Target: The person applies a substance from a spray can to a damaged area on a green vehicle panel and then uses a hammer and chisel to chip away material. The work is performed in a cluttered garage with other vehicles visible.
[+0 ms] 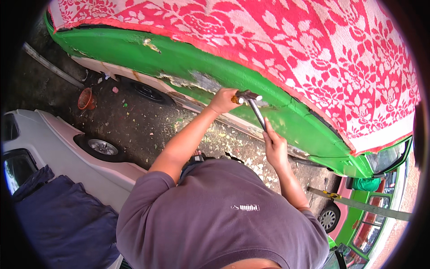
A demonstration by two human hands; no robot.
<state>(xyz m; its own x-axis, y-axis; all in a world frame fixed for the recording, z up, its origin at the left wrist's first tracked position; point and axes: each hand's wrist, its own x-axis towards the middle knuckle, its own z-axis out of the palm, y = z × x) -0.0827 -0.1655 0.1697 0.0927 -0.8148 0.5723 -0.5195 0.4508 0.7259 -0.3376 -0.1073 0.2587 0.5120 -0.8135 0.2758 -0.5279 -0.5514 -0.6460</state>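
Observation:
My right hand (276, 148) is wrapped round the handle of a hammer (257, 113). The hammer's head lies just right of my left hand (222, 101), close to the end of an amber-brown tool handle (235, 99) in that hand's closed fingers. What is on the tool's other end is hidden by the hand. Both hands are at the side of a green vehicle (179, 56), where paint has flaked off in grey and whitish patches (204, 81) along the lower panel.
A red and white floral cloth (304, 58) covers the vehicle's top. Paint chips litter the ground (224, 141). A white and pink car (76, 152) stands behind left, with a dark blue cloth (67, 219) on it. Far left are an orange bucket (87, 99) and a pole (53, 65).

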